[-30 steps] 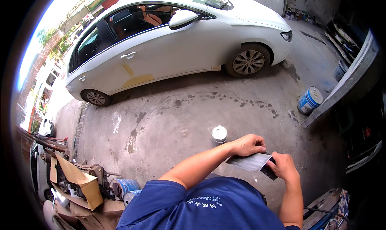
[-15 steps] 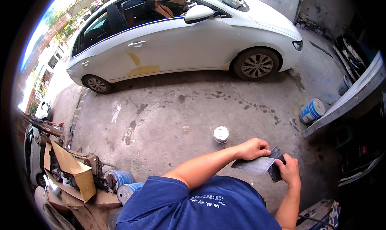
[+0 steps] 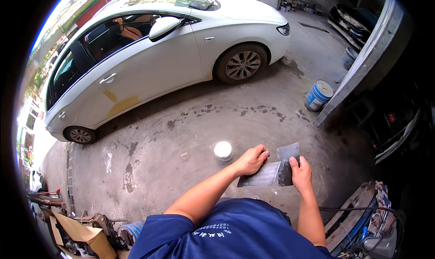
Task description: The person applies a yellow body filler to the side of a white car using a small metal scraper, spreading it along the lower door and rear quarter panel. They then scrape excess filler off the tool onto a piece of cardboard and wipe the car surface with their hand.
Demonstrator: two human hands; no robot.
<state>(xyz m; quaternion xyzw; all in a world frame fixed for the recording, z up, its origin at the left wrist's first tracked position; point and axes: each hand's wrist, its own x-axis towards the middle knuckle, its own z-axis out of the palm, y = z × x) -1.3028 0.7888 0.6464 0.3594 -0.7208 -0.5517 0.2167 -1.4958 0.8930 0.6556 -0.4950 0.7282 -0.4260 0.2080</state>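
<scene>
My left hand (image 3: 253, 161) is closed at the upper edge of a wide, thin grey plate (image 3: 261, 176), its fingers curled and partly hidden. In my right hand (image 3: 302, 171) is a narrower thin plate (image 3: 285, 172), dark below and lighter grey at its top end. The right thumb presses flat on its face, while the other fingers are behind it. The two plates meet or overlap at the wide one's right edge; I cannot tell whether they touch. On the concrete floor, just beyond my left hand, stands a white can (image 3: 223, 150).
A white car (image 3: 154, 73) with yellowish patches low on its side stands across the far side. A blue-and-white bucket (image 3: 319, 96) is beside a pillar (image 3: 362, 64) at right. An opened cardboard box (image 3: 86, 234) lies at lower left, a wooden pallet-like frame (image 3: 349, 216) at lower right.
The view has turned rightward, so the car and can sit further left. The narrow plate has gone from slanting across the wide plate to nearly upright at its right edge.
</scene>
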